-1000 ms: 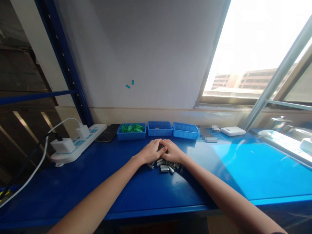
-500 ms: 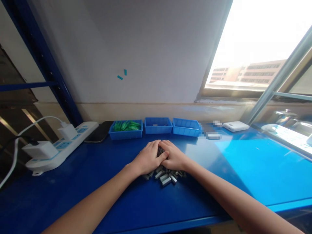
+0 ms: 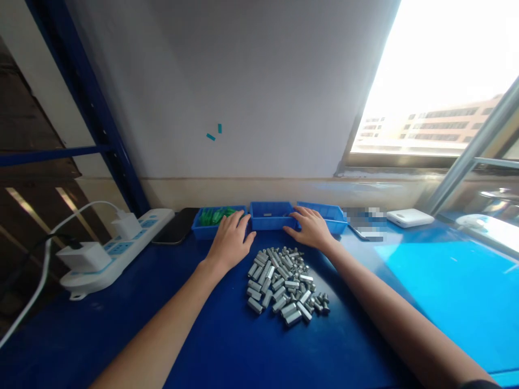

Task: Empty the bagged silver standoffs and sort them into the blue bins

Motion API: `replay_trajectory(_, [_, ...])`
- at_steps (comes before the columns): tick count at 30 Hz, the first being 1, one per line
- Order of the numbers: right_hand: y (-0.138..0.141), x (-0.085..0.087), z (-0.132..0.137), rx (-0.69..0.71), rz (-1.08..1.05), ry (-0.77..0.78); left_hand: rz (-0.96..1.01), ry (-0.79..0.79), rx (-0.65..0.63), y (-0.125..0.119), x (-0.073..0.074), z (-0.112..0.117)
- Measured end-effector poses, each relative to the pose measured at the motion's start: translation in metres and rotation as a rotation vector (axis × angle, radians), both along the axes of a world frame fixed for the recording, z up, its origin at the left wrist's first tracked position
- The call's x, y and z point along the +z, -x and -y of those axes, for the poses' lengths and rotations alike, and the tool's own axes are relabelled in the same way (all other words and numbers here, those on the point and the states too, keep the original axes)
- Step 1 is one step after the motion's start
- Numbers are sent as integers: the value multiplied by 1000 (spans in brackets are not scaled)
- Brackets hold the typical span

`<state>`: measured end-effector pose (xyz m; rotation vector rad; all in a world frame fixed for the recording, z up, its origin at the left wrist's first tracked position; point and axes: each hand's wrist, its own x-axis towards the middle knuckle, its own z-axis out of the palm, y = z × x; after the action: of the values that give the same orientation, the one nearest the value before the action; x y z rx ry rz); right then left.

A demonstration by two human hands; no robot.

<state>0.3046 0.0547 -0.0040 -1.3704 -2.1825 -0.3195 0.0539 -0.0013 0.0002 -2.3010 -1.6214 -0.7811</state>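
A loose pile of silver hex standoffs point(image 3: 279, 283) lies on the blue table, with small bolts point(image 3: 323, 303) among it at the right. Beyond the pile my left hand point(image 3: 230, 239) has its fingers spread, in front of the left blue bin point(image 3: 205, 233) and beside the middle blue bin point(image 3: 271, 223). My right hand point(image 3: 311, 228) is open too, its fingertips by the right end of the middle bin and in front of the right blue bin point(image 3: 335, 215). Neither hand holds anything. Green bags point(image 3: 215, 216) fill the left bin; a small pale piece lies in the middle one.
A white power strip point(image 3: 133, 246) with plugged-in chargers and cables stands at the left, next to a dark phone point(image 3: 175, 227). At the back right lies a white box-like device point(image 3: 409, 217). The wall point(image 3: 263, 97) rises behind the bins.
Both hands have come off the pile and moved apart toward the bins, fingers opening. The standoffs and bolts are now uncovered and spread wider. The camera view has shifted slightly.
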Motion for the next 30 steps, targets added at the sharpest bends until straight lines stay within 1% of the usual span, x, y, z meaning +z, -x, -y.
replay_trajectory(2, [1, -7, -2, -9, 30, 0, -22, 16, 10, 6, -1, -3])
replay_trajectory(5, [3, -11, 7, 16, 3, -28, -41, 25, -22, 4, -1, -1])
replay_trajectory(8, [3, -10, 15, 42, -16, -35, -64, 47, -54, -1, 0, 1])
replay_trajectory(11, [4, -8, 18, 46, -26, -30, -86, 57, -59, -3, 0, 0])
replay_trajectory(17, [4, -8, 23, 82, -48, -25, -119, 16, -59, -1, 0, 0])
replay_trajectory(19, [0, -5, 24, 84, -85, -59, -101, -23, -72, -1, 4, 3])
replay_trajectory(21, [-4, 0, 26, 75, -149, -140, -73, -54, -127, -2, 11, 8])
replay_trajectory(23, [-6, 8, 31, 79, -220, -208, -57, -6, -224, -2, 17, 13])
replay_trajectory(26, [0, 18, 43, 105, -315, -216, -42, 173, -351, -1, 20, 18])
replay_trajectory(28, [9, 22, 53, 107, -381, -200, -29, 246, -374, 0, 16, 18])
replay_trajectory(30, [19, 21, 61, 136, -407, -164, -30, 273, -364, 0, 12, 17])
